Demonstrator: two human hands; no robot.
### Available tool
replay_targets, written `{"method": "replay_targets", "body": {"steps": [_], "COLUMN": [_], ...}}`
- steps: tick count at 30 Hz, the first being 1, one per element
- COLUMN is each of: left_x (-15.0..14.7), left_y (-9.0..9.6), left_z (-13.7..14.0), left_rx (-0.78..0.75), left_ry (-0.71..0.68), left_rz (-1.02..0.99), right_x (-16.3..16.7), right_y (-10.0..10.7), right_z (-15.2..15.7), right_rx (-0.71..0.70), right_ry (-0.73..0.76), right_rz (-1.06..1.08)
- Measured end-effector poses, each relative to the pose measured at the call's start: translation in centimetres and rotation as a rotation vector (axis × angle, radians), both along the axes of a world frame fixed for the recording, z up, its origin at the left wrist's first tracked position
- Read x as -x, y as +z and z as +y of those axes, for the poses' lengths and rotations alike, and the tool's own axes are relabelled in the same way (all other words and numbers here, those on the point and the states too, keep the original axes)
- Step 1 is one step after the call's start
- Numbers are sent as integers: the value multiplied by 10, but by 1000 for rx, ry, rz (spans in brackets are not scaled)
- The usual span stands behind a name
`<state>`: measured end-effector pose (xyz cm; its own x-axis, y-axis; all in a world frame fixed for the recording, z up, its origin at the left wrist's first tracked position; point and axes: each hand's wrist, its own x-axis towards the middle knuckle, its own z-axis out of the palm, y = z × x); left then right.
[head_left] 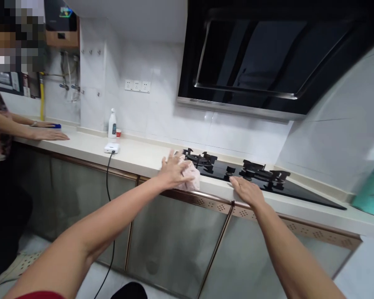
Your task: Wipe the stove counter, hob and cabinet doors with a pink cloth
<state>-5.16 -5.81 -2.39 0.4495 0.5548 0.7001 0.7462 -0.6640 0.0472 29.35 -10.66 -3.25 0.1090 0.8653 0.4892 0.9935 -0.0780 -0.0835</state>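
Note:
A pale pink cloth is bunched at the front edge of the counter, beside the left end of the black gas hob. My left hand presses down on it, palm down, with the fingers spread and the cloth held under the palm and thumb side. Part of the cloth droops over the counter edge. My right hand rests flat and empty on the front edge of the counter, its fingertips close to a hob knob. Its fingers are stretched out, and the palm is hidden.
A person's hand lies on the counter at the left, with a blue object by the other hand. A white bottle, a small red cup and a corded white device stand between. The range hood overhangs; a teal container is right.

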Motion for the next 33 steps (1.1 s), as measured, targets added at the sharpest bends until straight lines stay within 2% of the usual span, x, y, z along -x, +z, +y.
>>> {"method": "replay_targets", "body": {"steps": [4, 8, 11, 13, 17, 21, 24, 28, 30, 33], "left_x": [-54, -96, -107, -101, -56, 17, 79, 152, 176, 193], "left_y": [3, -7, -17, -24, -31, -31, -28, -21, -14, -1], "left_z": [-9, -16, -17, -14, -1, 16, 29, 40, 44, 47], "left_rx": [48, -73, -189, -256, -371, -395, -311, -163, -95, 23], "left_ry": [49, 38, 6, -25, -80, -69, 20, 217, 304, 402], "left_rz": [243, 318, 284, 276, 346, 335, 299, 276, 266, 253], "right_x": [-1, 5, 2, -4, -20, -29, -25, -17, -15, -14], "right_y": [-22, -37, -47, -51, -55, -58, -61, -64, -65, -64], "right_z": [5, 11, 15, 15, 15, 16, 16, 15, 15, 15], "right_rx": [-28, -156, -242, -234, -176, -212, -251, -362, -417, -439], "right_ry": [-14, -87, -69, -46, -22, 28, 1, 6, 10, 9], "right_rz": [-124, -102, -107, -121, -104, -141, -98, -81, -59, -36]}}
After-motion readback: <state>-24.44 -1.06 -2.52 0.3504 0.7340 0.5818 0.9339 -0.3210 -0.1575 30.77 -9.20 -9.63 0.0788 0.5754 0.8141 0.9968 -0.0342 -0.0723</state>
